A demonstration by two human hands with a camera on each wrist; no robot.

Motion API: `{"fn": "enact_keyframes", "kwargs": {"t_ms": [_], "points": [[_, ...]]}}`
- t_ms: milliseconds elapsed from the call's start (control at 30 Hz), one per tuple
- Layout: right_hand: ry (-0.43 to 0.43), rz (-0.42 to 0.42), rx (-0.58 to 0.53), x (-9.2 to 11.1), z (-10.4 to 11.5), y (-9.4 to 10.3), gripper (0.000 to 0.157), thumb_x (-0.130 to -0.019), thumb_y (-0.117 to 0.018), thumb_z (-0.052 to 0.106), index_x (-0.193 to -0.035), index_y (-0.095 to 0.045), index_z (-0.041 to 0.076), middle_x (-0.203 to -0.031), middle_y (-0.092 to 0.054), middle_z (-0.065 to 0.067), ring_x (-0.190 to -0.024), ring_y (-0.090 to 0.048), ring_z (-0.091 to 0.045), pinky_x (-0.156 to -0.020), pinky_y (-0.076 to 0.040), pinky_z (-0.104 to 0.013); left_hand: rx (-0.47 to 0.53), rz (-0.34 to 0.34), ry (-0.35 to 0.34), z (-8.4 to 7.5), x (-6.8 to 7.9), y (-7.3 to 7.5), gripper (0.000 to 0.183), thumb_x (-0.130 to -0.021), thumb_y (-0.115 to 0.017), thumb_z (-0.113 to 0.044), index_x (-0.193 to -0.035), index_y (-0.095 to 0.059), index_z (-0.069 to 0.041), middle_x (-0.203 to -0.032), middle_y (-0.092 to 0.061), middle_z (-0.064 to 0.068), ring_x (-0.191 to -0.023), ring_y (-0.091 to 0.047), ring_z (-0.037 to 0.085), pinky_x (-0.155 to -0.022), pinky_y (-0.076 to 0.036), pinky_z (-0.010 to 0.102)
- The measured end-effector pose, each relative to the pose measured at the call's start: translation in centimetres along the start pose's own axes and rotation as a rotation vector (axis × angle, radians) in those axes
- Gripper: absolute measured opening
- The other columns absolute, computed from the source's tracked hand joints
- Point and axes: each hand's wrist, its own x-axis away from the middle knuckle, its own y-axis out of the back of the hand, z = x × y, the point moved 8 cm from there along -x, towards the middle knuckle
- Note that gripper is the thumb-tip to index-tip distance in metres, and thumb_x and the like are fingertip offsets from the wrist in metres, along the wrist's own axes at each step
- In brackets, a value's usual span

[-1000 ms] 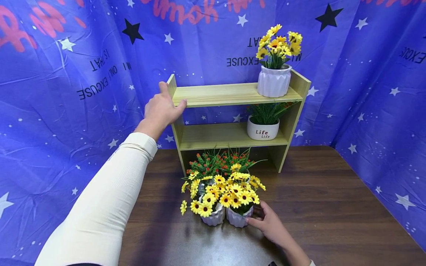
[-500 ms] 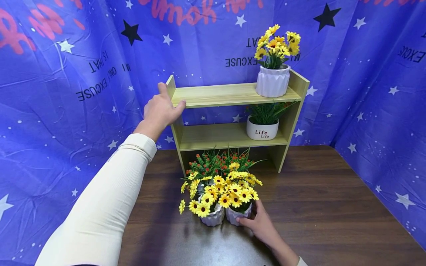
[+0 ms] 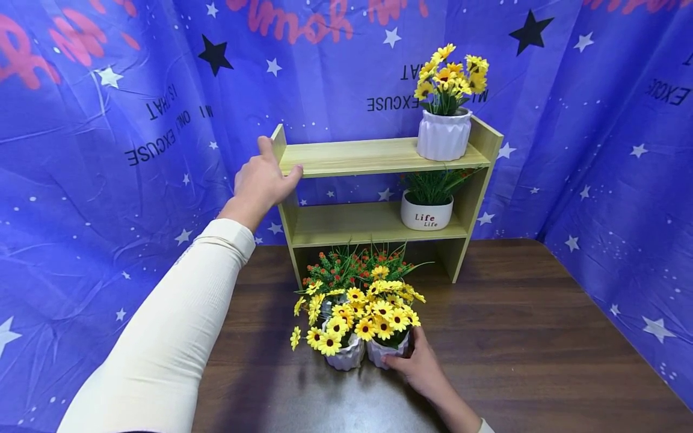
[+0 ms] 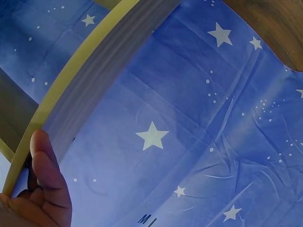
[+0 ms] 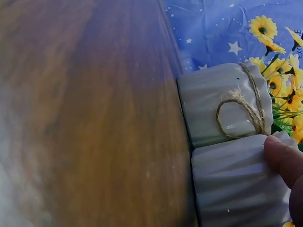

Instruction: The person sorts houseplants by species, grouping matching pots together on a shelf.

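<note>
My left hand [image 3: 262, 180] grips the upper left side panel of a light wooden shelf [image 3: 346, 157]. In the left wrist view, curled fingers lie along that panel [image 4: 102, 78]. On the table, my right hand [image 3: 422, 368] holds the right side of a white ribbed flowerpot [image 3: 379, 355] with yellow daisies [image 3: 383, 319]. Its thumb [image 5: 279, 153] presses near the pot's rim in the right wrist view. Close against this pot stands a matching flowerpot [image 5: 213, 106], tied with twine, also with yellow flowers. Red-flowered green plants [image 3: 335, 267] stand behind both, their pots mostly hidden.
On the top shelf's right end stands a white pot of yellow flowers [image 3: 444, 135]. Below it, the middle shelf carries a white "Life" planter [image 3: 426, 213] with grassy greenery. The dark wooden table [image 3: 530, 319] meets a blue star-patterned curtain [image 3: 108, 240] behind and at the sides.
My right hand has moved left and closed in on the right-hand flowerpot, its thumb now across the pot's front. My left hand stays on the shelf.
</note>
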Motion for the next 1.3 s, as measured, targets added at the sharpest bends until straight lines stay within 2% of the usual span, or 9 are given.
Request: {"fn": "enact_keyframes", "kwargs": {"t_ms": [400, 533, 667, 800, 1033, 1200, 1300], "points": [[0.007, -0.032, 0.031, 0.1, 0.3, -0.4, 0.090, -0.067, -0.091, 0.015, -0.138, -0.038, -0.001, -0.133, -0.053, -0.024, -0.122, -0.052, -0.040, -0.106, -0.033, -0.057, -0.001, -0.003, -0.001, 0.3, 0.0, -0.1, 0.080, -0.092, -0.047, -0.060, -0.141, -0.017, -0.004, -0.089, -0.058, 0.024, -0.081, -0.063, 0.043, -0.066, -0.047, 0.053], [0.010, -0.035, -0.002, 0.0, 0.4, -0.4, 0.088, -0.068, -0.090, 0.013, -0.138, -0.038, -0.001, -0.136, -0.051, -0.025, -0.126, -0.048, -0.040, -0.108, -0.031, -0.057, 0.001, -0.003, 0.003, 0.4, 0.0, -0.2, 0.080, -0.092, -0.047, -0.059, -0.141, -0.018, -0.004, -0.091, -0.059, 0.025, -0.082, -0.064, 0.044, -0.067, -0.048, 0.054], [-0.001, -0.038, -0.066, 0.1, 0.3, -0.3, 0.083, -0.069, -0.089, 0.010, -0.137, -0.043, 0.001, -0.133, -0.054, -0.019, -0.123, -0.052, -0.034, -0.106, -0.034, -0.051, 0.000, 0.003, 0.004, 0.5, 0.0, -0.3, 0.080, -0.091, -0.048, -0.060, -0.141, -0.017, -0.005, -0.091, -0.059, 0.025, -0.082, -0.064, 0.044, -0.066, -0.048, 0.053], [-0.035, -0.054, -0.074, 0.2, 0.2, -0.1, 0.078, -0.071, -0.088, 0.012, -0.136, -0.046, 0.004, -0.128, -0.057, -0.015, -0.117, -0.055, -0.028, -0.101, -0.039, -0.043, -0.002, 0.006, 0.000, 0.3, -0.1, -0.4, 0.080, -0.091, -0.047, -0.060, -0.141, -0.017, -0.005, -0.090, -0.059, 0.025, -0.082, -0.063, 0.043, -0.066, -0.047, 0.053], [-0.031, -0.056, -0.115, -0.1, 0.1, -0.1, 0.089, -0.076, -0.083, 0.009, -0.149, -0.033, -0.004, -0.141, -0.048, -0.023, -0.125, -0.050, -0.035, -0.103, -0.039, -0.043, -0.004, -0.005, -0.007, 0.2, -0.3, -0.1, 0.079, -0.091, -0.048, -0.059, -0.139, -0.018, -0.004, -0.092, -0.060, 0.026, -0.085, -0.064, 0.045, -0.069, -0.048, 0.054], [-0.059, -0.071, -0.196, -0.3, -0.2, 0.3, 0.084, -0.078, -0.081, 0.005, -0.148, -0.036, -0.002, -0.138, -0.051, -0.023, -0.124, -0.051, -0.034, -0.095, -0.045, -0.027, -0.009, 0.011, 0.002, 0.3, -0.3, -0.1, 0.080, -0.091, -0.048, -0.060, -0.140, -0.017, -0.005, -0.093, -0.060, 0.026, -0.085, -0.063, 0.045, -0.069, -0.048, 0.054], [-0.049, -0.088, -0.218, -0.4, 0.2, 0.7, 0.082, -0.079, -0.081, 0.003, -0.148, -0.036, -0.003, -0.138, -0.051, -0.024, -0.125, -0.050, -0.034, -0.092, -0.044, -0.021, -0.012, 0.009, 0.003, 0.3, -0.3, -0.1, 0.080, -0.092, -0.047, -0.060, -0.140, -0.017, -0.005, -0.093, -0.060, 0.026, -0.086, -0.063, 0.045, -0.069, -0.048, 0.054]]}}
